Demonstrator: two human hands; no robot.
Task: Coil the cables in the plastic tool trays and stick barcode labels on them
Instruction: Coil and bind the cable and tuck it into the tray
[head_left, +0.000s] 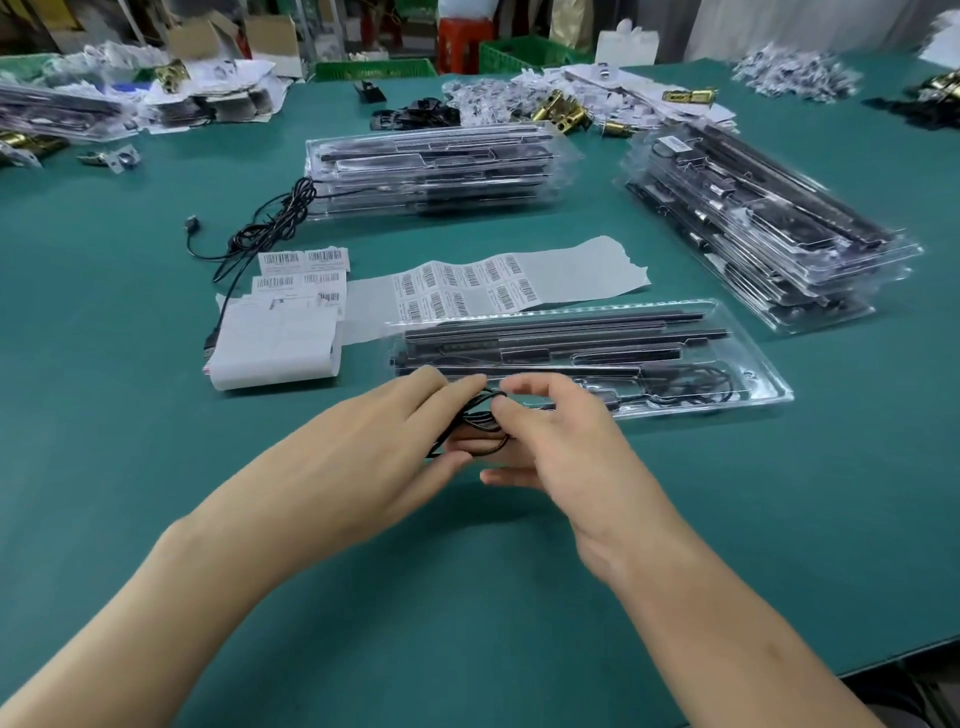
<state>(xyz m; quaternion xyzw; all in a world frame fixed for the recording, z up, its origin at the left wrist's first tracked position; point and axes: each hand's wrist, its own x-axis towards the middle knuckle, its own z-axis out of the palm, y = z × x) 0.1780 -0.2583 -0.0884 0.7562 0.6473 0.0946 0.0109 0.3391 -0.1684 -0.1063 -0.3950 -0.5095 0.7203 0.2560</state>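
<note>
A clear plastic tool tray (748, 353) with long black parts lies on the green table in front of me. At its near left edge both hands pinch a small coil of thin black cable (480, 418). My left hand (395, 441) holds the coil from the left, and my right hand (550, 441) grips it from the right. Another length of black cable (691, 387) is looped in the tray's right end. A strip of barcode labels (467, 288) lies just behind the tray, with a folded label stack (280, 332) to its left.
Two stacks of filled clear trays stand behind, one at centre (431, 169) and one at right (769, 228). A loose black USB cable (260, 228) trails left of the centre stack. Brass hardware, paper scraps and cardboard boxes crowd the far edge.
</note>
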